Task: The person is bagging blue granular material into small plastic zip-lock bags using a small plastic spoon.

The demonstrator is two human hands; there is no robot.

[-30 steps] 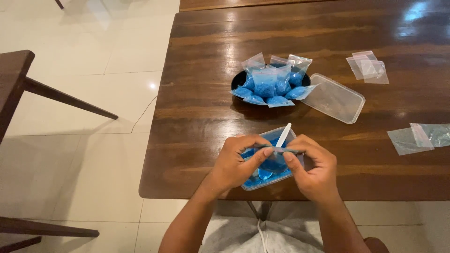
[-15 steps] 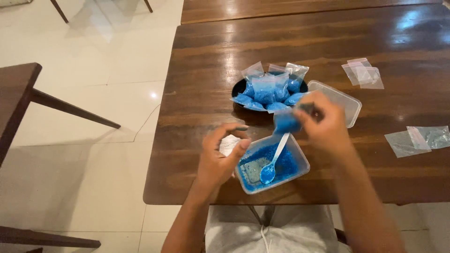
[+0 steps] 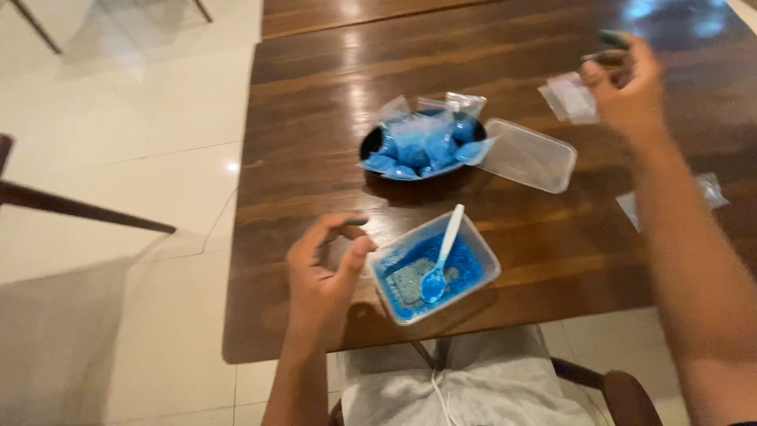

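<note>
A clear plastic tub of blue powder sits near the table's front edge, with a white spoon lying in it. My left hand rests just left of the tub, fingers curled and apart, holding nothing. My right hand is stretched out to the far right, fingertips stained dark, just over a small stack of empty clear bags; it holds nothing that I can see. A black bowl behind the tub is heaped with filled blue bags.
A clear lid lies right of the bowl. More empty clear bags lie at the right, partly behind my forearm. The dark wooden table ends at the left over a pale tiled floor. A chair's edge is at far left.
My right hand put a filled blue bag on the bowl's heap, then moved on far right to the empty bags. My left hand came off the tub. The spoon lies in the powder.
</note>
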